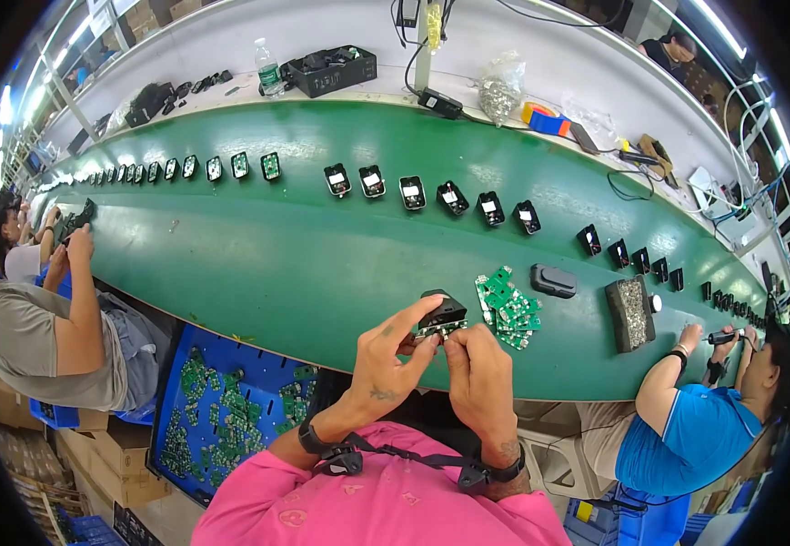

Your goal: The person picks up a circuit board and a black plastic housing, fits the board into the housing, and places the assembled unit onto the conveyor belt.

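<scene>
My left hand (386, 366) grips a black plastic housing (442, 312) over the near edge of the green table. Along the housing's near side shows the edge of a small circuit board (450, 327). My right hand (480, 366) is closed in a pinch right beside that edge; whatever lies between its fingertips is hidden. Just right of the housing lies a loose pile of green circuit boards (513, 309). A closed black case (554, 280) rests beyond the pile.
Rows of open black housings (412, 193) line the table (322, 246). A dark block with a speckled top (629, 314) stands at right. A blue bin (272, 378) of circuit boards is low at left. Co-workers sit on both sides: a grey shirt (35, 341), a blue shirt (686, 432).
</scene>
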Action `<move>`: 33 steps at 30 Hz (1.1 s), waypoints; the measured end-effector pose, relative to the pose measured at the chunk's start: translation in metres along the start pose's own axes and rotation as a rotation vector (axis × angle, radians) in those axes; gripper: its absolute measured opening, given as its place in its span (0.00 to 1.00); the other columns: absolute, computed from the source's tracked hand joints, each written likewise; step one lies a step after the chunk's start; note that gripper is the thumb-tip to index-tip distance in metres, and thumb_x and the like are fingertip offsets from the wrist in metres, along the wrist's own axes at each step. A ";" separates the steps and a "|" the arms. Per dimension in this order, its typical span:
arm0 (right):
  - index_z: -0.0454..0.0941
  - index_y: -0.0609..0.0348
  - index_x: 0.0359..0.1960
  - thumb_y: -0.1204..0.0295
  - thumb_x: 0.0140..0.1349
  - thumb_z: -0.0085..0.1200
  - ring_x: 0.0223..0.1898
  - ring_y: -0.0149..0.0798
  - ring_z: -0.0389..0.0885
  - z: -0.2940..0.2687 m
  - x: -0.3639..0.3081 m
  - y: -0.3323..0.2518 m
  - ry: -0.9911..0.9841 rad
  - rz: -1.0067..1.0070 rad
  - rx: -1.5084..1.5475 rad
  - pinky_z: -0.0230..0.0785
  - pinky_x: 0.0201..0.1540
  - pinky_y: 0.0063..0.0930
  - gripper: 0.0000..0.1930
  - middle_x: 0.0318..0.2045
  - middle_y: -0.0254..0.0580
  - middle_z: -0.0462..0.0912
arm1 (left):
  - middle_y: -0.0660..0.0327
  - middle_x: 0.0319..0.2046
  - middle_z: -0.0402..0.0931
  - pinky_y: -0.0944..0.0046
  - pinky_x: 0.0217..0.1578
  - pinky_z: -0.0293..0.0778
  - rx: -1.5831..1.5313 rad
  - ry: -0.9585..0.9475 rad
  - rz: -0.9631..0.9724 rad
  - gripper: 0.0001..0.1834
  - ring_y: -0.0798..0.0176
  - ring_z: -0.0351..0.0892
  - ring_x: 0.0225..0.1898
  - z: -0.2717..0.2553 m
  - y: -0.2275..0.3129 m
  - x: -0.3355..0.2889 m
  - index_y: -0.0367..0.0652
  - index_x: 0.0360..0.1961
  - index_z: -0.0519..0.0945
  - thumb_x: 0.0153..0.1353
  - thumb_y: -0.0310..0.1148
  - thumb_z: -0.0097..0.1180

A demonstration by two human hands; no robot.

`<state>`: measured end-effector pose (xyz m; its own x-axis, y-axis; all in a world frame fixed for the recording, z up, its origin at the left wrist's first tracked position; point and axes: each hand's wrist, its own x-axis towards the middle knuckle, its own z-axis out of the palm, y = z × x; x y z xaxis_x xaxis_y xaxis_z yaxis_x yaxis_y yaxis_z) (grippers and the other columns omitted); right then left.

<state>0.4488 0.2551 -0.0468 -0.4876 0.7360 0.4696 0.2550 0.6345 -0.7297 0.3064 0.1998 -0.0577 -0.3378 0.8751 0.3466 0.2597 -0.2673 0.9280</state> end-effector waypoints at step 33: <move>0.78 0.63 0.38 0.72 0.65 0.56 0.35 0.57 0.82 0.031 -0.003 0.051 -0.048 0.087 -0.013 0.74 0.36 0.43 0.06 0.34 0.53 0.81 | 0.50 0.44 0.81 0.57 0.33 0.81 0.279 -0.139 -0.105 0.26 0.52 0.85 0.31 0.000 -0.056 0.005 0.45 0.63 0.72 0.62 0.24 0.56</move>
<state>0.4372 0.2772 -0.1008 -0.5025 0.7763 0.3805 0.3085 0.5721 -0.7599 0.2900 0.2189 -0.1081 -0.2542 0.9437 0.2115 0.4745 -0.0688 0.8776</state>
